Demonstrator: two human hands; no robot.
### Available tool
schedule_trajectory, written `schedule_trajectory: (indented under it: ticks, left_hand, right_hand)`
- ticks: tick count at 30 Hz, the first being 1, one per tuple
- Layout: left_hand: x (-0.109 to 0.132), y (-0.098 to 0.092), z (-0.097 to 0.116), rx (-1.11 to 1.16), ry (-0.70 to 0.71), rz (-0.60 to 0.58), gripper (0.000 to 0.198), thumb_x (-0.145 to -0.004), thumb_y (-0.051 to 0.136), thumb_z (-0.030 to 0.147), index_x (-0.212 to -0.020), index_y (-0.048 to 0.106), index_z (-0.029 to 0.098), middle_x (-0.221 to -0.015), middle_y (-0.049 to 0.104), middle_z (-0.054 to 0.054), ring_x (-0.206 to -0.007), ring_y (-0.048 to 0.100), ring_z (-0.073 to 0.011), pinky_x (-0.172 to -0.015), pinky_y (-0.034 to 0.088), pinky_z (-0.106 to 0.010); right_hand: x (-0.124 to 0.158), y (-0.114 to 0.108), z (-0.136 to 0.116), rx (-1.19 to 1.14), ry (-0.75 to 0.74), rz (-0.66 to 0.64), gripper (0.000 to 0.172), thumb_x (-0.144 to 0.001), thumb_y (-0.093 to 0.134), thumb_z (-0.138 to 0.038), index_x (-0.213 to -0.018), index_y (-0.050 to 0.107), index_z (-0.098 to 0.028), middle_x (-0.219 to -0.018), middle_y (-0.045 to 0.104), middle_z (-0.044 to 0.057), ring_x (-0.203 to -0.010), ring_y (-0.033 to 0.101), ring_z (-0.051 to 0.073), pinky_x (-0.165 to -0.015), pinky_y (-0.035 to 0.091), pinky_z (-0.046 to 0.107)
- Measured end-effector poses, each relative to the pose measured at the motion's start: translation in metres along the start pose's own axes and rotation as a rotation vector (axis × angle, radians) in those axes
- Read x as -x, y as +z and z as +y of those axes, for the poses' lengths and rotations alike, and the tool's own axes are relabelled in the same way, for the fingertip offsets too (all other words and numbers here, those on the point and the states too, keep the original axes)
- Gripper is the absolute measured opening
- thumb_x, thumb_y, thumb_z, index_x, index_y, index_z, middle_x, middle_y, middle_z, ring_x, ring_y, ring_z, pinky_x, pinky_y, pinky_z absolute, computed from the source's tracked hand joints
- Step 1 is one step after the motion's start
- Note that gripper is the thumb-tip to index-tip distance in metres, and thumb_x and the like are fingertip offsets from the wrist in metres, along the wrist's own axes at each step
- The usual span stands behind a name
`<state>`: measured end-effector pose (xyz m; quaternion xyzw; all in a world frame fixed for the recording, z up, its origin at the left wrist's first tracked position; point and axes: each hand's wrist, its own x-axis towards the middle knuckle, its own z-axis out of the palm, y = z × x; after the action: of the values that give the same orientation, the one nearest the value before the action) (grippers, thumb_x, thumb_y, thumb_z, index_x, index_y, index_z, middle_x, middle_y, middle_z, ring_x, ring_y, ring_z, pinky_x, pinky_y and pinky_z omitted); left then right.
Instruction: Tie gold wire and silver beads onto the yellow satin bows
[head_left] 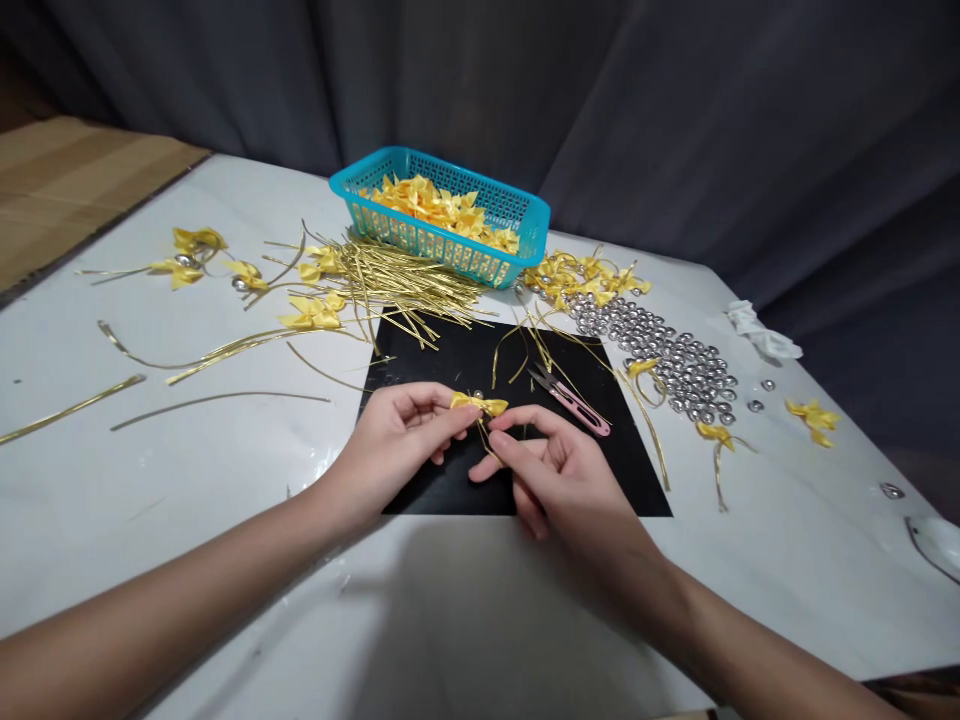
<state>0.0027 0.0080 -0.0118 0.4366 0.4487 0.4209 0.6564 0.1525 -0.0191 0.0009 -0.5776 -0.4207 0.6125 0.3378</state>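
Observation:
A yellow ribbon bow (489, 406) is pinched in my left hand (411, 425), between thumb and forefinger. A small shiny bell or bead shows at the bow's upper edge. Thin gold wire tie (484, 440) hangs down from the bow's middle. My right hand (559, 470) is just to the right of the bow, thumb and forefinger closed on the wire tie. Both hands are above a black mat (442, 490). Beyond my right hand, pink-handled thread snips (574, 402) lie on the mat.
A turquoise basket (536, 225) of yellow bows stands at the back, with a heap of gold ties (405, 280) before it. Silver bells or beads (675, 360) lie spread at right. Finished-looking bows (187, 260) and loose ties lie on the white table (247, 470). Crumpled white material (763, 332) lies far right.

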Motion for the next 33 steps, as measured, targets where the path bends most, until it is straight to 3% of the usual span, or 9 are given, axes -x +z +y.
schedule_trajectory:
  ticks: [4,8,12,18,24,27,30,33]
  left_hand:
    - [0.0035,0.0015,0.0025,-0.108,0.027,0.032,0.016,-0.071,0.068,0.024,-0.062,0.061,0.012,-0.052,0.051,0.006,-0.046,0.041,-0.0039,-0.044,0.031,-0.015]
    - [0.0044,0.0025,0.0043,-0.168,0.034,0.035,0.019,-0.072,0.066,0.025,-0.060,0.058,0.013,-0.052,0.049,0.006,-0.047,0.041,-0.0046,-0.045,0.032,-0.015]
    - [0.0039,0.0025,0.0042,-0.167,0.031,0.036,0.020,-0.072,0.066,0.027,-0.060,0.057,0.013,-0.053,0.048,0.005,-0.049,0.042,-0.0054,-0.046,0.035,-0.016]
    - [0.0047,0.0036,0.0033,-0.140,0.044,0.038,0.019,-0.072,0.065,0.027,-0.062,0.057,0.013,-0.056,0.049,0.005,-0.050,0.043,-0.0060,-0.048,0.037,-0.016]
    - [0.0060,0.0044,0.0042,-0.161,0.038,0.033,0.018,-0.072,0.064,0.028,-0.065,0.058,0.013,-0.058,0.051,0.003,-0.056,0.046,-0.0081,-0.053,0.040,-0.018]
    - [0.0058,0.0044,0.0048,-0.187,0.027,0.034,0.019,-0.072,0.064,0.030,-0.064,0.058,0.014,-0.057,0.050,0.003,-0.056,0.046,-0.0088,-0.052,0.037,-0.019]
    - [0.0055,0.0047,0.0055,-0.212,0.025,0.009,0.019,-0.071,0.064,0.029,-0.061,0.056,0.014,-0.053,0.048,0.004,-0.052,0.043,-0.0086,-0.048,0.032,-0.019]
    - [0.0053,0.0049,0.0055,-0.217,0.032,-0.022,0.021,-0.071,0.063,0.028,-0.058,0.053,0.015,-0.051,0.047,0.005,-0.050,0.040,-0.0079,-0.048,0.030,-0.019]
  right_hand:
    - [-0.0039,-0.0046,-0.0005,-0.001,0.017,0.085,0.028,-0.064,0.069,-0.035,-0.079,0.059,-0.013,-0.071,0.069,0.006,-0.025,0.038,0.001,-0.028,0.028,0.015]
    - [-0.0027,-0.0020,0.0000,0.057,-0.101,0.183,0.021,-0.062,0.071,-0.030,-0.073,0.065,-0.013,-0.065,0.065,0.002,-0.036,0.046,0.005,-0.036,0.035,0.018]
    - [-0.0003,-0.0004,-0.0014,0.139,-0.264,0.271,0.011,-0.063,0.069,-0.024,-0.068,0.069,-0.015,-0.057,0.058,-0.001,-0.042,0.035,0.003,-0.039,0.026,0.018]
    - [-0.0049,-0.0089,0.0006,-0.092,0.088,0.060,0.025,-0.063,0.074,-0.035,-0.079,0.069,-0.017,-0.048,0.043,-0.007,-0.042,0.032,0.002,-0.039,0.020,0.016]
    - [-0.0029,-0.0026,0.0007,-0.185,0.116,0.121,0.029,-0.058,0.076,-0.033,-0.079,0.068,-0.015,-0.045,0.042,-0.008,-0.037,0.024,0.000,-0.036,0.015,0.017]
    - [-0.0006,0.0006,0.0007,-0.105,0.064,0.151,0.024,-0.060,0.075,-0.033,-0.076,0.070,-0.016,-0.046,0.045,-0.006,-0.040,0.029,0.002,-0.039,0.021,0.018]
    - [-0.0017,-0.0007,0.0027,0.030,-0.125,0.193,0.013,-0.060,0.074,-0.028,-0.068,0.072,-0.018,-0.068,0.059,0.001,-0.058,0.047,0.008,-0.051,0.036,0.021]
    - [-0.0045,-0.0048,0.0039,0.183,-0.286,0.228,0.010,-0.059,0.074,-0.027,-0.064,0.072,-0.019,-0.078,0.056,0.003,-0.067,0.049,0.011,-0.055,0.037,0.023]
